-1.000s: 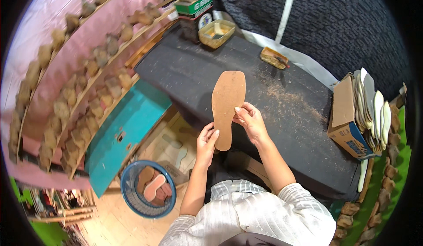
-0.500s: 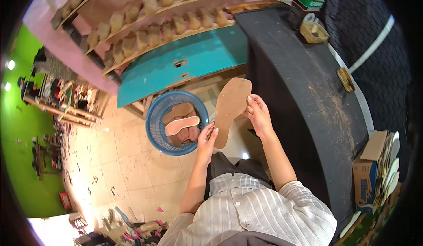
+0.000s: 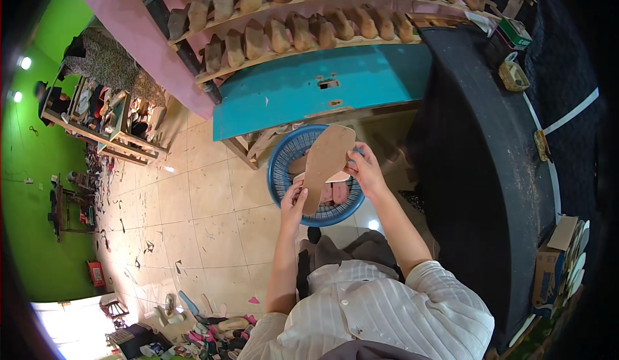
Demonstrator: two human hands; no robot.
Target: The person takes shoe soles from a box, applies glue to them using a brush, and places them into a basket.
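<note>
A brown shoe insole (image 3: 327, 160) is held up between my two hands, its broad end away from me. My left hand (image 3: 293, 206) pinches the narrow heel end at its left edge. My right hand (image 3: 366, 170) grips the right edge near the broad part, fingers closed on it. Behind and below it stands a blue plastic basket (image 3: 278, 191), partly covered by the insole. Inside lie more insole-like pieces: a pale-edged one (image 3: 340, 177), mostly hidden, and pinkish pieces (image 3: 338, 194).
A black-covered table (image 3: 480, 121) runs along my right, with a small wicker basket (image 3: 514, 76) and a cardboard box (image 3: 548, 273) beside it. Ahead are a teal bench (image 3: 277, 96) and shelves of shoe lasts (image 3: 300, 31). Scraps (image 3: 149, 246) litter the tiled floor at left.
My view has swung, so the bench, basket and table sit farther right in the picture. The insole now overlaps the blue basket instead of appearing beside it. Both hands still hold it.
</note>
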